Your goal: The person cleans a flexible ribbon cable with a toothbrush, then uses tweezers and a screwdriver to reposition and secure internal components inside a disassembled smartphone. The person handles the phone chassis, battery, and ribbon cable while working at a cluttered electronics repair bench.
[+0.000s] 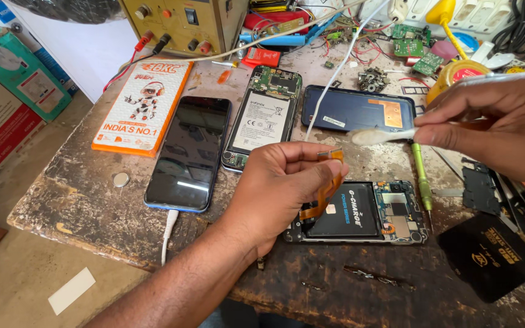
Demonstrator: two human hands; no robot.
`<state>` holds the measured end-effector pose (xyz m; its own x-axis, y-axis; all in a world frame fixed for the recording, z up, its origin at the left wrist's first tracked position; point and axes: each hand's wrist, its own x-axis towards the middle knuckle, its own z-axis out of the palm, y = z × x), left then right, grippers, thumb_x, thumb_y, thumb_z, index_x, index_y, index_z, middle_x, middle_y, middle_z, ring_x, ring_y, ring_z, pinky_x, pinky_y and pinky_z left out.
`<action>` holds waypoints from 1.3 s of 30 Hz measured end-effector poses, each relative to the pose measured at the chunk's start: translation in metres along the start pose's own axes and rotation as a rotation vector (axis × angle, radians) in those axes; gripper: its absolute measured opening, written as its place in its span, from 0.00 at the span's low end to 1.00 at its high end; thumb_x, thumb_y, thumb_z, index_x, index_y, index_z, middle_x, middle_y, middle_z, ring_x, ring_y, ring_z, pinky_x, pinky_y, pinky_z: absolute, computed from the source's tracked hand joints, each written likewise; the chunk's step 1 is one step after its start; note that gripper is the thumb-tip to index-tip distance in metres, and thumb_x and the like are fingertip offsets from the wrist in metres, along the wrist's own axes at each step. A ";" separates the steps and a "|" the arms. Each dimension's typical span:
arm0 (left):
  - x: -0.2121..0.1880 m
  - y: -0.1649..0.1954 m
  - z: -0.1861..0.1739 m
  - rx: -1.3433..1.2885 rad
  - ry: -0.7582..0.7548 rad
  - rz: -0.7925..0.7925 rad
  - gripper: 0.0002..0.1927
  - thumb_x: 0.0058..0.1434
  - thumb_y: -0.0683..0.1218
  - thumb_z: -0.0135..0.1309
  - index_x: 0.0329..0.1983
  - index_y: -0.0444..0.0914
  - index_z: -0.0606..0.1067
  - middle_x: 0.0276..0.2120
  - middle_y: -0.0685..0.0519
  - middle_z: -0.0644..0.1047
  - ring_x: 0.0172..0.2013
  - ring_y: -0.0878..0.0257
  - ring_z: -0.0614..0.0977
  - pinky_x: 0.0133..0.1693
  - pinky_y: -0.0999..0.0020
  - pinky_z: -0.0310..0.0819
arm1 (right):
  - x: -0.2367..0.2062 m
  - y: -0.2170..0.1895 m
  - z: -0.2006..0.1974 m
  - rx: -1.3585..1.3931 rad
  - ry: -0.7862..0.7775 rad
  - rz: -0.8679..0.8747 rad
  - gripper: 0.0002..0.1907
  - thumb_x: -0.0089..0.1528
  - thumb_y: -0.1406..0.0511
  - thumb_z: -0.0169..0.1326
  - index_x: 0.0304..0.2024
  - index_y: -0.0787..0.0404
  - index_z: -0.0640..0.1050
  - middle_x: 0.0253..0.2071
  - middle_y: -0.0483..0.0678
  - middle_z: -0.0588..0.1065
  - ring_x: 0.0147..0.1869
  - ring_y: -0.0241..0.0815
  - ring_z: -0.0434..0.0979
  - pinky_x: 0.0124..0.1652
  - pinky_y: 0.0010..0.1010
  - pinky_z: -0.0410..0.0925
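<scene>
My left hand (281, 188) pinches the free end of an orange flex ribbon cable (326, 194) that rises from an opened phone (390, 212) with a black battery, lying just right of the hand. My right hand (493, 124) at the upper right holds a small brush (375, 136) with pale bristles; its tip hangs a little above the ribbon's end. Both hands hover over a worn wooden workbench (80, 194).
A dark-screened phone (189, 152) with a white cable lies at left, beside an orange box (144, 106). Behind stand another opened phone (265, 118), a blue back cover (356, 109), a yellow power supply (183, 24), loose circuit boards (411, 42) and a green screwdriver (422, 179).
</scene>
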<state>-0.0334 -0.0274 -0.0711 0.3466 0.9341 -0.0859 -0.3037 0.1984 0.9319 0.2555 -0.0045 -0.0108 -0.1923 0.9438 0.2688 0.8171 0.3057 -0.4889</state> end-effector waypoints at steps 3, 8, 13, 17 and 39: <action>0.000 0.002 0.000 -0.022 -0.011 0.010 0.15 0.59 0.42 0.61 0.47 0.30 0.80 0.37 0.47 0.86 0.35 0.68 0.86 0.37 0.73 0.81 | -0.002 -0.003 0.001 -0.030 -0.023 0.056 0.05 0.58 0.67 0.64 0.35 0.62 0.85 0.33 0.51 0.83 0.36 0.38 0.85 0.37 0.29 0.79; -0.001 0.004 0.000 0.023 0.003 -0.002 0.15 0.59 0.42 0.61 0.48 0.30 0.80 0.36 0.47 0.85 0.35 0.68 0.85 0.36 0.73 0.80 | 0.000 -0.007 -0.002 0.005 -0.010 -0.019 0.05 0.58 0.66 0.64 0.35 0.61 0.85 0.32 0.52 0.83 0.36 0.39 0.86 0.38 0.30 0.79; 0.000 0.002 0.000 0.001 -0.004 0.006 0.15 0.60 0.41 0.61 0.48 0.29 0.80 0.36 0.48 0.85 0.35 0.68 0.85 0.37 0.74 0.80 | -0.003 -0.017 -0.002 -0.025 -0.039 -0.001 0.05 0.58 0.66 0.63 0.33 0.61 0.85 0.31 0.51 0.83 0.36 0.38 0.87 0.39 0.30 0.81; 0.000 -0.002 0.001 -0.010 -0.032 0.053 0.14 0.60 0.40 0.61 0.47 0.27 0.80 0.36 0.47 0.85 0.34 0.68 0.84 0.35 0.74 0.78 | -0.005 -0.031 0.005 -0.020 -0.092 -0.004 0.05 0.57 0.65 0.64 0.33 0.60 0.86 0.31 0.50 0.81 0.34 0.40 0.84 0.34 0.32 0.81; 0.000 -0.009 0.004 0.039 -0.021 0.092 0.15 0.58 0.38 0.61 0.49 0.31 0.81 0.33 0.53 0.84 0.30 0.74 0.80 0.30 0.78 0.73 | -0.008 -0.064 0.016 -0.095 -0.051 -0.181 0.07 0.58 0.62 0.64 0.35 0.58 0.86 0.30 0.46 0.83 0.31 0.36 0.80 0.31 0.29 0.74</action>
<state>-0.0270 -0.0303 -0.0776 0.3370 0.9415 0.0077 -0.3007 0.0999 0.9485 0.1962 -0.0291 0.0049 -0.3662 0.8802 0.3019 0.8136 0.4603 -0.3551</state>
